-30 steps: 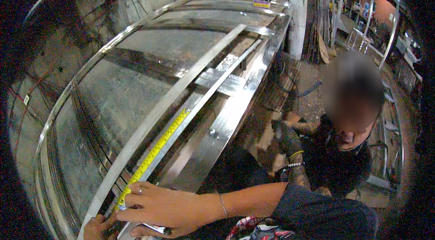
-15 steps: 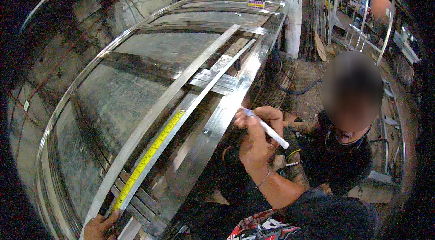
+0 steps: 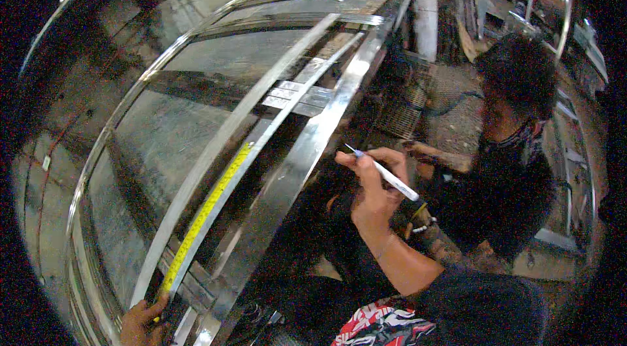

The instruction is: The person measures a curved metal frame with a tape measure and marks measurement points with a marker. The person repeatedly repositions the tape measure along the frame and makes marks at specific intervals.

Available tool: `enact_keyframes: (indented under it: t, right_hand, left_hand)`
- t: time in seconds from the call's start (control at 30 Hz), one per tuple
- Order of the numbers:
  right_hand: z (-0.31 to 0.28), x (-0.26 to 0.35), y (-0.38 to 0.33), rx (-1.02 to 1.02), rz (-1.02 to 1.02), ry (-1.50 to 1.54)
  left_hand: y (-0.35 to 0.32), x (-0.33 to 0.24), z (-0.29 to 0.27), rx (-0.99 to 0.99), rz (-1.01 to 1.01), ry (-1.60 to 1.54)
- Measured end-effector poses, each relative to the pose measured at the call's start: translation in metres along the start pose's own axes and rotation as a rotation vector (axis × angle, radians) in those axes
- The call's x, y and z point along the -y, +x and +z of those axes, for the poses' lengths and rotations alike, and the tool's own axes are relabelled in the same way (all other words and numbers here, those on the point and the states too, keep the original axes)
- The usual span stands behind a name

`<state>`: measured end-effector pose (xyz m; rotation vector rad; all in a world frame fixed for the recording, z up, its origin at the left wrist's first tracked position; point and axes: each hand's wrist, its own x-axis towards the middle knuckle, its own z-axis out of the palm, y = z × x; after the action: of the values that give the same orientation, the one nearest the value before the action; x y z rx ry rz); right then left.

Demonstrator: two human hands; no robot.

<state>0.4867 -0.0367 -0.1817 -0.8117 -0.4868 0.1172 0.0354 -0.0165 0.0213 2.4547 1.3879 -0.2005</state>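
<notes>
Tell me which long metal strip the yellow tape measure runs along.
The narrow middle strip, with the tape measure along its near part; the broad grey bar leftward and shiny rail rightward have none.

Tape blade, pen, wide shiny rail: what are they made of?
Yellow tape measure blade: likely thin steel with a yellow coating and dark markings; the core isn't visible.
White pen: probably plastic; smooth, evenly white barrel, gloss unclear.
Wide rail: metal, smooth and reflective with bright streaks; aluminium or stainless steel, can't tell which.
</notes>
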Motion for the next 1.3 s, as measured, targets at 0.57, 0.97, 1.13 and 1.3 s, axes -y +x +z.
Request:
enact_keyframes:
  t: [0.57, 0.97, 1.13, 1.3]
  right_hand:
    - [0.196, 0.076, 0.020, 1.662, -0.640, -0.556]
    - [0.240, 0.015, 0.015, 1.917, -0.384, -0.284]
    - [0.238, 0.014, 0.036, 1.649, -0.177, -0.258]
    - [0.232, 0.013, 0.028, 1.987, -0.208, -0.360]
  left_hand:
    - [-0.011, 0.022, 0.007, -0.129, 0.160, 0.164]
    - [0.004, 0.022, 0.010, -0.081, 0.116, 0.201]
    - [0.001, 0.021, 0.006, -0.063, 0.089, 0.148]
    - [0.000, 0.020, 0.001, -0.055, 0.085, 0.092]
